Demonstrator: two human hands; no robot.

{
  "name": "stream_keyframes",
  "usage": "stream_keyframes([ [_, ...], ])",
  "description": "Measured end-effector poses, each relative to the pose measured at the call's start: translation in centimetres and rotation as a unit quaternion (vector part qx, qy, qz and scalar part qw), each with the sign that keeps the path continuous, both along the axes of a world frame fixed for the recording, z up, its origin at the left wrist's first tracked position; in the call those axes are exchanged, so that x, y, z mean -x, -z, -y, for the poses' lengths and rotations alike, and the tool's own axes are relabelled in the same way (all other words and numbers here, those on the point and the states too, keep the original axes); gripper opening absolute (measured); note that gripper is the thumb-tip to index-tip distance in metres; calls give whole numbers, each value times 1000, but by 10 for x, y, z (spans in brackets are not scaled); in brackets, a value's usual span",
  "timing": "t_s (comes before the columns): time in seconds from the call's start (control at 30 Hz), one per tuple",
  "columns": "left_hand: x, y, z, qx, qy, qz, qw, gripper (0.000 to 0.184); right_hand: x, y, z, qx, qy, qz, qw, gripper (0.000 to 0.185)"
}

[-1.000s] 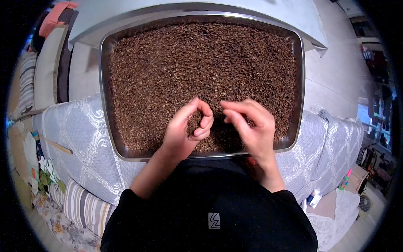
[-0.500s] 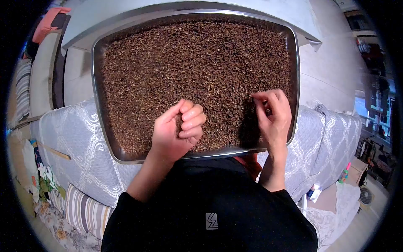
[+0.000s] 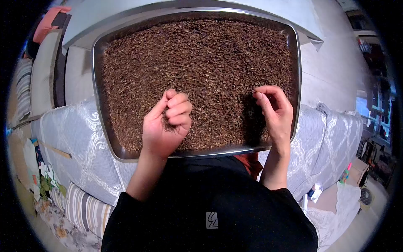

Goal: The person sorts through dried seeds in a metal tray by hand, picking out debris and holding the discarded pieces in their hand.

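A large metal tray (image 3: pixel 299 84) is spread with small reddish-brown dried pieces (image 3: pixel 189 59) that look like Sichuan peppercorns. My left hand (image 3: pixel 168 119), palm up over the near part of the tray, has its fingers curled around a small bunch of thin dark stems (image 3: pixel 169 125). Some stem ends poke out below the fingers. Over the tray's right side, my right hand (image 3: pixel 277 111) has thumb and forefinger pinched together. Whatever lies between those fingertips is too small to make out. A dark shadow falls on the pieces beside this hand.
A pale table (image 3: pixel 79 31) shows beyond the tray. Grey-and-white patterned fabric (image 3: pixel 75 130) covers the seat on both sides of me. A striped cushion (image 3: pixel 86 212) lies at lower left, and a bottle with a pink top (image 3: pixel 346 174) stands at right.
My left hand has shifted left and slightly away from me, still curled around the stems. My right hand stays near the same spot, its fingertips still pinched and its wrist slightly turned.
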State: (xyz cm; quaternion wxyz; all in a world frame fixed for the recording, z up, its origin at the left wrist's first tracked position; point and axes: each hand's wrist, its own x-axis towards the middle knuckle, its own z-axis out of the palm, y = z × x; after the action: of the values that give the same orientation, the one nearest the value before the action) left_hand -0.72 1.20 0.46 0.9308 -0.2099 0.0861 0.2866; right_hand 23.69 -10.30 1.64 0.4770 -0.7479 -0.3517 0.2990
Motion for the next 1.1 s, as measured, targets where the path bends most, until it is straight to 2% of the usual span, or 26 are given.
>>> stream_keyframes([
  [0.1, -1, 1, 0, -6, 9, 9, 1000, 34, 6, 0, -1, 12, -8, -68, 998, 6],
  [0.13, -1, 3, 0, -20, 13, 13, 1000, 35, 10, 7, 1, 2, -23, -47, 999, 9],
  [0.17, -2, 5, 1, -33, 17, 18, 999, 37, 12, 17, 1, -25, -56, 66, 996, 12],
  [0.27, -3, 8, 1, -62, 16, 12, 998, 49, 26, 13, -2, -11, -92, 192, 977, 16],
  [0.4, 1, 7, 0, -112, 13, -6, 994, 59, 37, 14, -4, -39, -136, 249, 958, 14],
  [0.53, 4, 8, 0, -138, 21, -20, 990, 59, 43, 11, -6, -41, -160, 240, 957, 11],
  [0.63, 3, 7, 1, -129, 22, -26, 991, 57, 49, 16, -12, -60, -183, 298, 935, 13],
  [0.8, 4, 8, 2, -114, 27, -29, 993, 55, 57, 23, -15, -17, -223, 377, 899, 12],
  [0.9, 7, 10, 2, -130, 19, -36, 991, 54, 56, 21, -15, -25, -210, 352, 912, 10],
  [0.97, 8, 9, 1, -140, 20, -53, 989, 52, 51, 15, -14, -45, -187, 283, 940, 9],
  [1.03, 8, 5, 1, -155, 32, -105, 982, 49, 44, 12, -11, -56, -168, 128, 976, 8],
  [1.1, 7, -3, 2, -177, 57, -188, 964, 46, 39, 12, -6, 8, -130, -87, 988, 8],
])
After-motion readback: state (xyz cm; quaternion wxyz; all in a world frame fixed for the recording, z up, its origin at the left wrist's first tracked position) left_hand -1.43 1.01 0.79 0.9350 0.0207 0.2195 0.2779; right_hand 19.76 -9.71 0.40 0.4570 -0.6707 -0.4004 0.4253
